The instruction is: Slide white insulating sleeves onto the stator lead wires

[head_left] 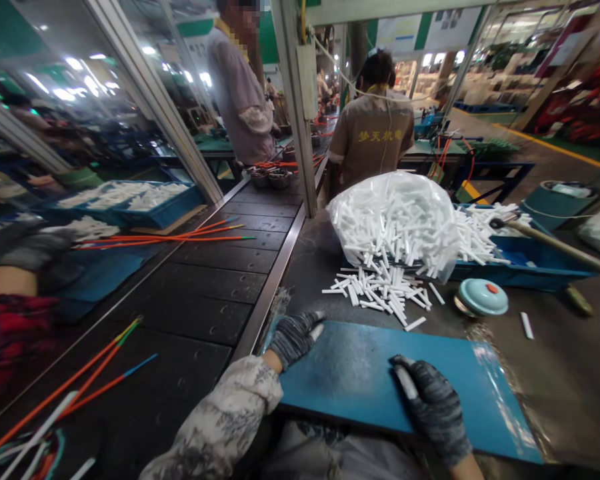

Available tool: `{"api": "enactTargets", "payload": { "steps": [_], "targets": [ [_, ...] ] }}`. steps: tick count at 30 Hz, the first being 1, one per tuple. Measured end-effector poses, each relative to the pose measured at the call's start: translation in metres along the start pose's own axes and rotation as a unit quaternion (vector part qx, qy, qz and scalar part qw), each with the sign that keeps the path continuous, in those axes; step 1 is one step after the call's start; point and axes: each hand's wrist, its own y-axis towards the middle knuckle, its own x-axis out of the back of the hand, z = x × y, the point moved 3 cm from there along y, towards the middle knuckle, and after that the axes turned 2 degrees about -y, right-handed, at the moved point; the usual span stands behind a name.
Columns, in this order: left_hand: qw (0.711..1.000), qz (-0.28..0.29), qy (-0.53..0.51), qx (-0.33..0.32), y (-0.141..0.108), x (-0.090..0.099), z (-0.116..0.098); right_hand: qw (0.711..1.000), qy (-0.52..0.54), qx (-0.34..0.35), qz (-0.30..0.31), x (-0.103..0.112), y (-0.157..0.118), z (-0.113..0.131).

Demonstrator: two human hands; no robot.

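My left hand [296, 339], in a grey striped glove with pale fingertips, rests at the upper left corner of a blue board [350, 363]. Its fingers are stretched out and nothing shows between them. Lower right, my right hand [433, 407] lies on the same board in a matching glove, fingers extended and holding nothing visible. Just beyond the board is a loose pile of short white tubes [387, 290]. A clear plastic bag [395, 220] full of such tubes stands behind the pile.
A conveyor [200, 293] runs along my left, carrying orange wires [100, 360] with coloured ends. Across it a co-worker's gloved hand [40, 250] is blurred near a blue tray [155, 207]. At right are a light blue round-lidded container [481, 297] and a blue bin [525, 267].
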Motion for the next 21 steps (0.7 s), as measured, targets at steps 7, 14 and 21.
{"api": "enactTargets", "payload": {
  "steps": [7,14,21],
  "targets": [
    [1.0,0.001,0.001,0.003,-0.0001,-0.0006,0.0001,1.0,-0.008,0.002,-0.003,0.0004,-0.0004,0.0006],
    [1.0,-0.005,-0.006,0.0,-0.0003,-0.0007,-0.0009,1.0,-0.005,0.015,-0.017,0.0024,0.0023,0.0034],
    [1.0,-0.008,-0.007,-0.005,-0.0004,0.0001,-0.0001,0.999,-0.01,0.034,-0.025,0.0048,0.0034,0.0054]
  ]
}}
